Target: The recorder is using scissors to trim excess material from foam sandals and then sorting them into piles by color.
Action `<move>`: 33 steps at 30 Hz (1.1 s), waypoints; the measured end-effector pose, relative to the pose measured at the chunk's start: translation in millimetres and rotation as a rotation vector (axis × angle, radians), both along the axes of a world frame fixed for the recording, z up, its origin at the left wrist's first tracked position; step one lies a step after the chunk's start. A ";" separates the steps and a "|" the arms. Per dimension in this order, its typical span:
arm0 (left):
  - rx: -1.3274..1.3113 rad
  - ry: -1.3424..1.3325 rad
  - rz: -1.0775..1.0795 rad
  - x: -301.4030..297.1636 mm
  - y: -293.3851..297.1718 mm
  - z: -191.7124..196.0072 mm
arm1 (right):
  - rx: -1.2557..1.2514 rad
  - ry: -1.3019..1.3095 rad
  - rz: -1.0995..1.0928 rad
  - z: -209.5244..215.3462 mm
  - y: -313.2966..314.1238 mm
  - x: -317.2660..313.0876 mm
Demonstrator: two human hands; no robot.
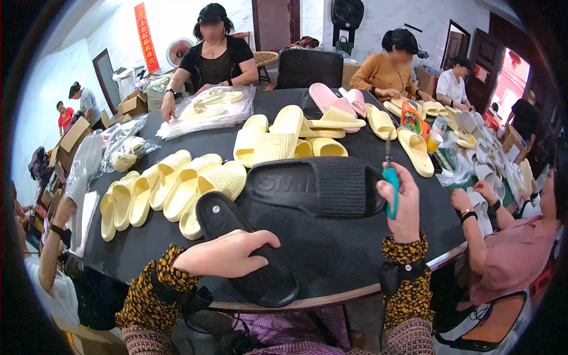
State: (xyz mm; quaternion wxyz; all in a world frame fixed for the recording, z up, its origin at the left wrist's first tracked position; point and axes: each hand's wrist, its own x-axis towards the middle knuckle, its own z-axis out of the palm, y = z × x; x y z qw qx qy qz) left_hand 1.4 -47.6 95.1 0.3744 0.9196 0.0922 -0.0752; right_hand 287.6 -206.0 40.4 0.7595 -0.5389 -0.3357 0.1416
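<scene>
My left hand (234, 254) is closed on a black slipper (269, 278), which lies at a slant near the table's front edge. A small round pale sticker shows on the slipper's far end. Upright in my right hand (405, 201) is a small cutting tool with a teal handle (390, 188), its thin blade pointing away from me. A second black slipper (349, 188) lies sideways just beyond my hands, strap to the right, beside the tool. My left fingertips are partly hidden.
Pale yellow slippers (177, 177) line the left, and more are piled (275, 148) in the middle near pink slippers (331, 100). Plastic bags (201, 115) lie by a person (219, 65) across the black table (331, 254). Other people work with slippers at the right.
</scene>
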 end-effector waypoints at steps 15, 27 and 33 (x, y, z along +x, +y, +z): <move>0.789 -0.143 -0.617 5.2 -41.7 7.3 | 0.027 -0.159 -0.165 47.6 -67.3 -26.9; 0.817 -0.394 -0.393 -47.7 -21.1 -17.4 | -0.311 -0.114 0.044 28.7 -74.9 -1.7; 0.561 -0.090 0.006 -80.0 12.2 -56.2 | -0.470 -0.112 0.149 26.1 -57.3 25.7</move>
